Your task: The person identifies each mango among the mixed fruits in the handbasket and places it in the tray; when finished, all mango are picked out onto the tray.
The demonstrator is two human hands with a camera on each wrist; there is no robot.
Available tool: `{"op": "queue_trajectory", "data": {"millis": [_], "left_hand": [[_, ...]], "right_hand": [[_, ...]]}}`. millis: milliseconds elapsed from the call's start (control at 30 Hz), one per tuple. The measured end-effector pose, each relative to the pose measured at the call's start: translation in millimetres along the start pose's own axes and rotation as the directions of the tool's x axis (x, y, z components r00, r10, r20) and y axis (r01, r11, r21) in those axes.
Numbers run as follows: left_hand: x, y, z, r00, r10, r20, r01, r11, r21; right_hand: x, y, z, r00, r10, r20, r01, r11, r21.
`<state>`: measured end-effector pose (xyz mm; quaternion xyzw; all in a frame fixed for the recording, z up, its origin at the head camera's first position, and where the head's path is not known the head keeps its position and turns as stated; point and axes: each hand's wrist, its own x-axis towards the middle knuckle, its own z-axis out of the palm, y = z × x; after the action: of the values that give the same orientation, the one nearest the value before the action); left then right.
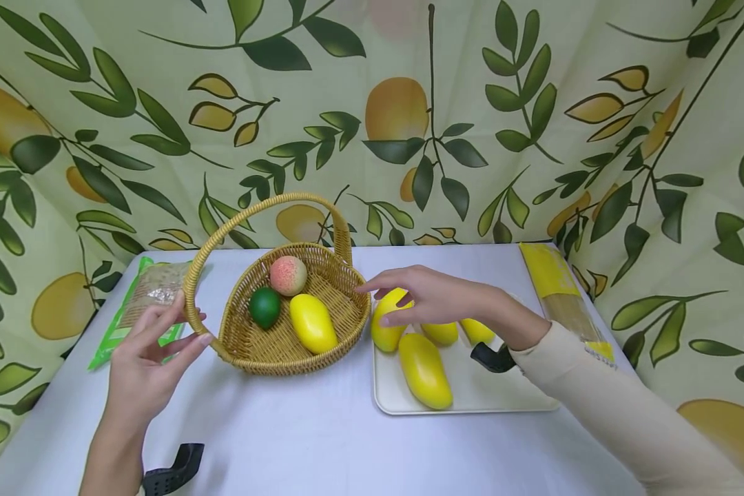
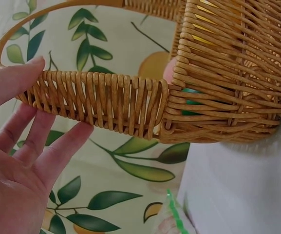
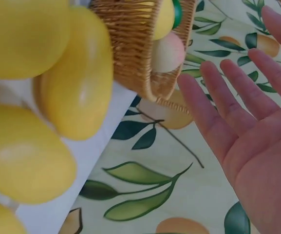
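Observation:
My left hand [image 1: 151, 355] pinches the left side of the wicker basket's handle [image 1: 200, 265], thumb on one face and fingers on the other, as the left wrist view also shows. Inside the basket [image 1: 273, 348] lie a pink-and-cream peach [image 1: 288, 275], a dark green round fruit [image 1: 264, 307] and a yellow mango [image 1: 313, 324]. My right hand [image 1: 430, 296] hovers over the mangoes beside the basket, fingers spread and pointing at its right rim. It holds nothing; the right wrist view shows its bare palm [image 3: 262, 146].
A white tray [image 1: 490, 399] right of the basket carries several yellow mangoes [image 1: 424, 370]. A green-edged clear packet [image 1: 139, 296] lies at the left, and a yellow packet [image 1: 561, 293] at the back right. Leaf-patterned cloth [image 1: 397, 172] hangs behind the white-covered table [image 1: 297, 434].

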<state>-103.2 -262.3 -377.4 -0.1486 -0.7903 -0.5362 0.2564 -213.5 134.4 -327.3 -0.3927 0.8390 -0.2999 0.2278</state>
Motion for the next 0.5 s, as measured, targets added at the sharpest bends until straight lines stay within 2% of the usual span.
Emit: {"op": "queue_trajectory", "data": {"millis": [133, 267, 500], "left_hand": [[0.3, -1.9, -0.5, 1.000, 0.023, 0.005, -0.023, 0.999, -0.034], [0.1, -2.1, -0.7, 1.000, 0.006, 0.002, -0.006, 0.999, -0.038], [2.6, -4.3, -1.4, 1.000, 0.026, 0.010, -0.026, 0.997, -0.076]], "right_hand": [[16.0, -5.8, -2.1, 1.000, -0.026, 0.005, 0.026, 1.000, -0.013], [32.0, -11.0, -3.0, 0.999, -0.038, 0.020, 0.039, 0.999, -0.028], [58.7, -15.1, 1.4, 0.998, -0.052, 0.019, 0.053, 0.998, -0.043]]}}
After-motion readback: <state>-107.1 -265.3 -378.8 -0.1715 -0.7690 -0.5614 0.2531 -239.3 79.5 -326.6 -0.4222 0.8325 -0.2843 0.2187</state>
